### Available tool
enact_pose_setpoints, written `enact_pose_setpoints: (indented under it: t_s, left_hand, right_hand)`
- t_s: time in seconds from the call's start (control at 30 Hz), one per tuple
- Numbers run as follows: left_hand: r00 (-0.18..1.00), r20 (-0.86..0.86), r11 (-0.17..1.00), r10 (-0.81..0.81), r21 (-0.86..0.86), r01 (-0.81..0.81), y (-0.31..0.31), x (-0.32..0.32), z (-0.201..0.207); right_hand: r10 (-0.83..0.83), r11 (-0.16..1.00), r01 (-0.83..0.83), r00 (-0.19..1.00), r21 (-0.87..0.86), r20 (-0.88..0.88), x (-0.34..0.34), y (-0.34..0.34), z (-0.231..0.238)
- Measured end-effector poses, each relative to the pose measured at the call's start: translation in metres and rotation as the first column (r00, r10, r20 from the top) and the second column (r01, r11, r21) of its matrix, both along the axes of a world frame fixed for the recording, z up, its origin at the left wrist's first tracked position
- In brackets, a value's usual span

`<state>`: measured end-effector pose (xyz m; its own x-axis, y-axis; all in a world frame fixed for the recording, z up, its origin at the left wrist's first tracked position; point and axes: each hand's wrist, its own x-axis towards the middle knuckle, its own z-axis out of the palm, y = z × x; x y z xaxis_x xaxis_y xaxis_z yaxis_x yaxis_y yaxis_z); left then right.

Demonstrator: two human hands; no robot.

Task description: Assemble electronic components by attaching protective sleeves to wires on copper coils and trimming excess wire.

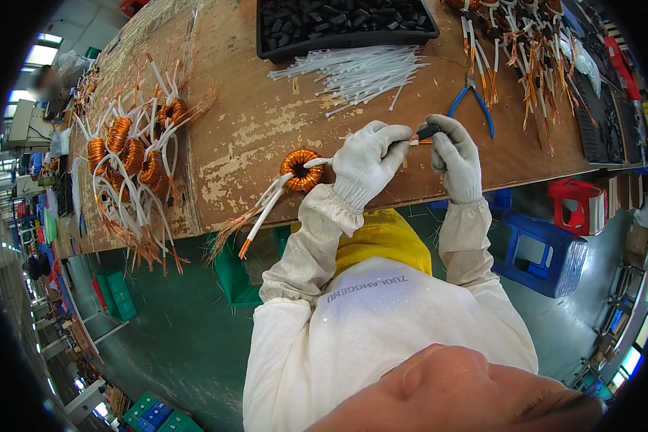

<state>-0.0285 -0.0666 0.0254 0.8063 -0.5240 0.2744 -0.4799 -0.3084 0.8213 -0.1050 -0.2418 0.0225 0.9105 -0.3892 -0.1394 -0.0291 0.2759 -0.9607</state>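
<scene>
A copper-wound toroidal coil [302, 184] is placed at the front part of the wooden workbench [245, 122], just beside the gloved left hand [367, 160]. From the coil, a white-sleeved lead [320, 163] is led to this hand, where it is covered by the bent fingers. Near the fingertips, a copper-coloured wire end [421, 142] comes out, and it seems to be pinched there; the exact grip cannot be told. By the gloved right hand [456, 155], a small black sleeve [428, 132] is held between thumb and forefinger, with the other fingers curled.

The coil is judged to be rather heavy for its size, firm and not easily deformed, so it is best left supported by the bench or taken around its ring. The leads are probably bendable but springy, and should be gripped on the white covering. The loose copper strands [227, 229] look thin and easily bent or splayed. The black sleeve is likely light, perhaps slippery under knitted gloves, and is best pinched by its sides.
</scene>
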Motion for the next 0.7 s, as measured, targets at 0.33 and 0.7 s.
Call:
enact_pose_setpoints:
  t_s: [0.33, 0.7]
  left_hand:
    - [1.000, -0.021, 1.000, 0.022, 0.008, -0.022, -0.003, -0.002, 0.002]
    - [0.993, -0.115, 1.000, -0.016, 0.016, 0.018, 0.000, 0.002, 0.006]
  right_hand:
    - [-0.029, 0.985, 0.019, 0.998, -0.169, -0.061, -0.002, 0.003, 0.002]
    - [0.053, 0.939, -0.077, 0.995, -0.336, -0.080, -0.003, -0.008, 0.015]
